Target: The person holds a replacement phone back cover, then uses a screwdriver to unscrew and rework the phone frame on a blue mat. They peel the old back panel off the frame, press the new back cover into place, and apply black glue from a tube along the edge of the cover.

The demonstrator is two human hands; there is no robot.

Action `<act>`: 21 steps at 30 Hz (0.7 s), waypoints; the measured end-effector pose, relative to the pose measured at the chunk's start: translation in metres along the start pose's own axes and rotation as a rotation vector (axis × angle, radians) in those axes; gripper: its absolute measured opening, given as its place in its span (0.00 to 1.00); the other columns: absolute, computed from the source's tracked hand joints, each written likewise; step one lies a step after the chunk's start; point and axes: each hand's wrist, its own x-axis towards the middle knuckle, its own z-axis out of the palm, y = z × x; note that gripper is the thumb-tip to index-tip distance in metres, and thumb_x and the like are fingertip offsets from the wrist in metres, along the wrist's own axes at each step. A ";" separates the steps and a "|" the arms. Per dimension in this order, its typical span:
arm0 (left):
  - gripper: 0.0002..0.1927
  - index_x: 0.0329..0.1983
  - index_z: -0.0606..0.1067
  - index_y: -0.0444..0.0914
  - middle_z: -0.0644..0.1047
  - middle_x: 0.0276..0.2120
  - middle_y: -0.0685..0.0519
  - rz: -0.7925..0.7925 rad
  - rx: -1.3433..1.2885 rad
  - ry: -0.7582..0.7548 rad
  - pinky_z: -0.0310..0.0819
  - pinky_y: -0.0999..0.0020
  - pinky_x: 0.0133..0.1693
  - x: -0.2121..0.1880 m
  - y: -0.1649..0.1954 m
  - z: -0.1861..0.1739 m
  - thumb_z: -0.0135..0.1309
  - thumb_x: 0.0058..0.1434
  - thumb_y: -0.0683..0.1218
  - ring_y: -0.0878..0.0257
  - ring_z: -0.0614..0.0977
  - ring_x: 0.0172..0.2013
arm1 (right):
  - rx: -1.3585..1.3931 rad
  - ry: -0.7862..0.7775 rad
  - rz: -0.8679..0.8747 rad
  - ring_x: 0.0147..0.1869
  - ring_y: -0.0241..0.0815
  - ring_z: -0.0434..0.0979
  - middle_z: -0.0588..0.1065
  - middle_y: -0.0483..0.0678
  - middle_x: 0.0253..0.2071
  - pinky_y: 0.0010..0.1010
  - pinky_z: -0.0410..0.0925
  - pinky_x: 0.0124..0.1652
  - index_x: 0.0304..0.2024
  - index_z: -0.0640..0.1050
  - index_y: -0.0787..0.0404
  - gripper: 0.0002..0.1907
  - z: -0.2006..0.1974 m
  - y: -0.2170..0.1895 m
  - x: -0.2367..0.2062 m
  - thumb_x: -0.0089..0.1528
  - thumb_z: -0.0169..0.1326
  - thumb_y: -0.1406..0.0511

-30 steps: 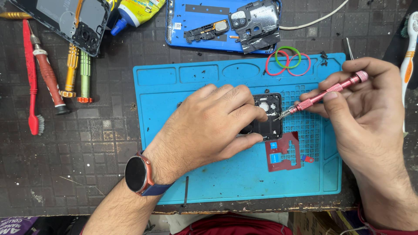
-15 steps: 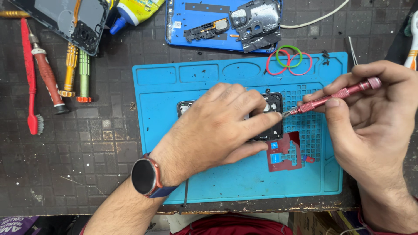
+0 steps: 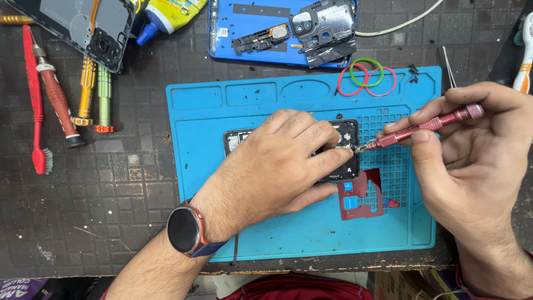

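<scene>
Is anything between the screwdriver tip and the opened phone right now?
Nothing visible. The red screwdriver in the right hand has its tip at the phone near its right edge. The left hand covers most of the phone, fingertips just beside the tip, not across it.

Dark gridded worktop [image 3: 100, 194] filling frame, scuffed, speckled with debris. Blue silicone mat [image 3: 222, 183] lying at centre, edge overhanging near rim. Second blue tray [image 3: 222, 33] sitting at upper middle. Red-handled brush [image 3: 34, 100], red screwdriver [image 3: 55, 100], yellow driver [image 3: 86, 91] and green driver [image 3: 104, 97] lying side by side at upper left. Dark phone back cover [image 3: 83, 22] resting at top left; glue bottle [image 3: 166, 14] just beside it. White cable [image 3: 400, 25] running across upper right.
</scene>
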 end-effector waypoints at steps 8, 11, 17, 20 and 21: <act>0.23 0.50 0.75 0.41 0.73 0.46 0.53 0.002 0.012 -0.020 0.69 0.57 0.52 -0.001 0.000 -0.002 0.67 0.55 0.53 0.55 0.75 0.49 | 0.012 -0.016 -0.051 0.53 0.46 0.81 0.70 0.56 0.50 0.38 0.80 0.59 0.61 0.54 0.67 0.20 0.000 0.002 -0.005 0.73 0.47 0.80; 0.23 0.50 0.75 0.43 0.73 0.44 0.52 0.001 0.043 -0.019 0.69 0.57 0.52 0.001 0.000 -0.002 0.67 0.55 0.54 0.54 0.75 0.49 | 0.003 -0.007 -0.051 0.53 0.46 0.81 0.70 0.56 0.49 0.38 0.78 0.58 0.61 0.54 0.67 0.20 -0.001 0.002 -0.006 0.73 0.47 0.80; 0.23 0.50 0.75 0.45 0.72 0.43 0.51 -0.034 0.081 -0.015 0.68 0.56 0.50 0.001 0.002 -0.003 0.66 0.55 0.56 0.53 0.75 0.48 | 0.012 0.010 -0.027 0.54 0.46 0.81 0.71 0.56 0.49 0.38 0.79 0.59 0.61 0.55 0.67 0.19 -0.001 0.002 -0.008 0.74 0.48 0.80; 0.22 0.50 0.75 0.46 0.72 0.43 0.51 -0.047 0.081 -0.017 0.68 0.56 0.49 0.000 0.004 -0.003 0.66 0.56 0.56 0.53 0.74 0.47 | 0.018 0.009 -0.030 0.54 0.45 0.81 0.71 0.56 0.50 0.38 0.79 0.60 0.61 0.56 0.67 0.19 -0.001 0.003 -0.008 0.74 0.48 0.80; 0.22 0.50 0.75 0.46 0.72 0.43 0.51 -0.051 0.082 -0.021 0.68 0.56 0.49 0.000 0.004 -0.003 0.66 0.56 0.56 0.53 0.74 0.47 | 0.017 0.010 -0.031 0.54 0.46 0.81 0.70 0.55 0.49 0.38 0.79 0.60 0.61 0.56 0.66 0.19 -0.001 0.003 -0.008 0.75 0.48 0.80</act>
